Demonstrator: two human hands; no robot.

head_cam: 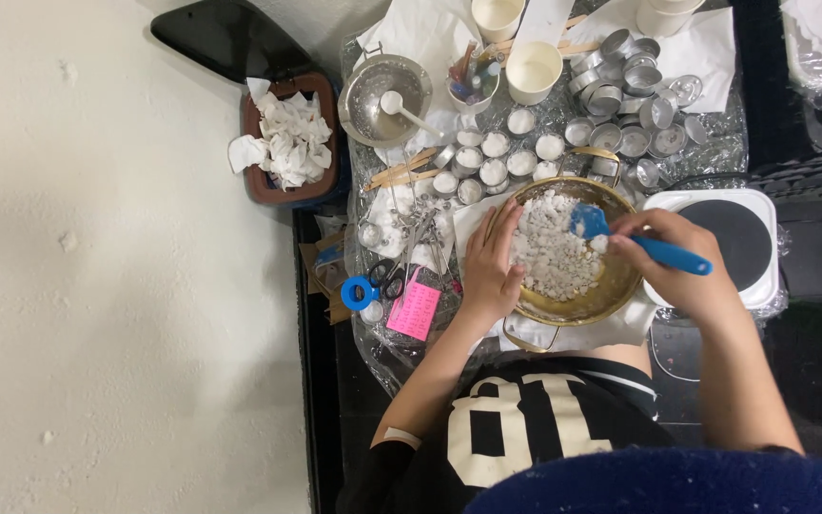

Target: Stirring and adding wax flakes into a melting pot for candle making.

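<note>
Head view: round brass-coloured metal bowl [611,295] of white crumbly wax chunks [549,249] sits on white cloth at table centre, just beside a white hotplate with black disc [749,233]; left hand [489,266] lies flat on bowl's rim, fingers touching chunks, gripping nothing; right hand [677,257] clenched around blue silicone spatula [635,240], blade in the chunks; behind bowl, small filled tealight cups [497,157], empty silver tins [635,86]; blue-handled scissors [373,286] and pink paper note [415,309] left of bowl.

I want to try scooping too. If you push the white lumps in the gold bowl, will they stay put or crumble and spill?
The white lumps sit as a loose heap of small pieces, so they would probably tumble and scatter. Their rough, broken edges suggest they crumble easily. The left hand rests on the gold bowl, hinting it could slide.
</note>
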